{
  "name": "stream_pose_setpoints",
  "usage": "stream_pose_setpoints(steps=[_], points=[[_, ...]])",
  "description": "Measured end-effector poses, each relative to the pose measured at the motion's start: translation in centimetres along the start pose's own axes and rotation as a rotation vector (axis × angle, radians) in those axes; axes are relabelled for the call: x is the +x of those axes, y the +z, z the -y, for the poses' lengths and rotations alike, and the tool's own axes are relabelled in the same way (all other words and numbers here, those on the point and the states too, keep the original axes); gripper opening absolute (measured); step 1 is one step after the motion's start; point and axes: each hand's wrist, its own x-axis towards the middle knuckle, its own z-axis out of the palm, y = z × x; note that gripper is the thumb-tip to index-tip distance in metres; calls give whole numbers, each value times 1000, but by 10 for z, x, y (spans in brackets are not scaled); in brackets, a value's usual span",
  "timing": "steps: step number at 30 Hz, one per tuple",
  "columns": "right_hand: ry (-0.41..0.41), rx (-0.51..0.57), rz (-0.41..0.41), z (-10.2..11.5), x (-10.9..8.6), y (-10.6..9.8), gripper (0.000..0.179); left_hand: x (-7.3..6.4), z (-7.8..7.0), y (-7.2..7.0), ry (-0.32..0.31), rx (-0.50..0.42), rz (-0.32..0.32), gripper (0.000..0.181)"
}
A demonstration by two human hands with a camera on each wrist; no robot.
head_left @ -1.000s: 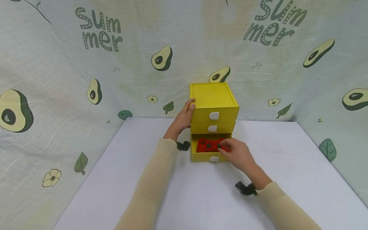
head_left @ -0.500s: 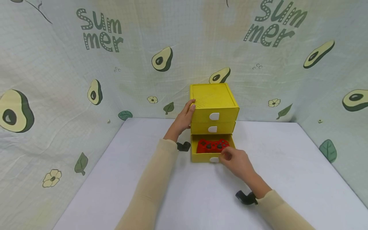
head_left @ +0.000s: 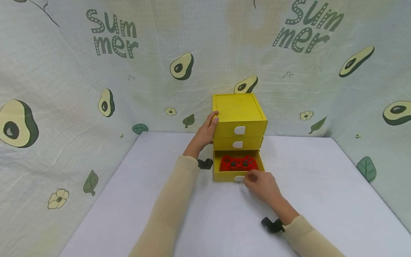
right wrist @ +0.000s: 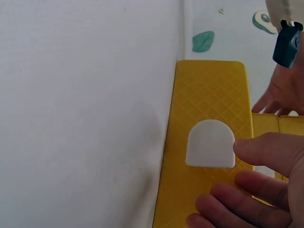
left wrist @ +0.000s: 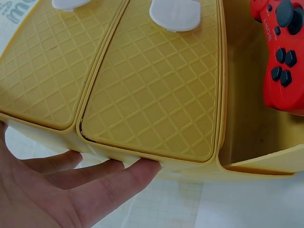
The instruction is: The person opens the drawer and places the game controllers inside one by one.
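Observation:
A yellow three-tier drawer box [head_left: 239,107] stands on the table, its bottom drawer [head_left: 221,176] pulled out. Inside that drawer lies a red game controller [head_left: 238,163], partly seen in the left wrist view too. My left hand [head_left: 204,134] rests against the left side of the box, with fingers extended along the wall [left wrist: 95,190]. At the right of the drawer's front is my right hand [head_left: 263,185], its fingers loosely bent. In the right wrist view its thumb tip is close to the edge of the white handle [right wrist: 210,144]; contact is unclear. Nothing shows in its grasp.
The two upper drawers are closed, each with a white tab handle [head_left: 239,130]. A white table [head_left: 205,221] surrounds the box. Behind hangs a pale cloth [head_left: 212,46] printed with avocados, leaves and lettering.
My right hand has moved from over the controller down and forward to the drawer's front. The controller stays in the drawer. My left hand keeps its place on the box.

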Motion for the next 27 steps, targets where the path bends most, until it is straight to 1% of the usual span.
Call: stream_pose_setpoints(steps=[7, 11, 19, 27], points=[[23, 0, 20, 0, 1, 5, 20, -1, -1, 0, -1, -2, 4, 50], [29, 15, 17, 0, 2, 9, 19, -2, -2, 0, -6, 1, 3, 50], [52, 72, -26, -2, 3, 14, 16, -2, -4, 0, -9, 8, -1, 52], [47, 122, -72, -1, 7, 17, 11, -1, -3, 1, -5, 26, -10, 51]])
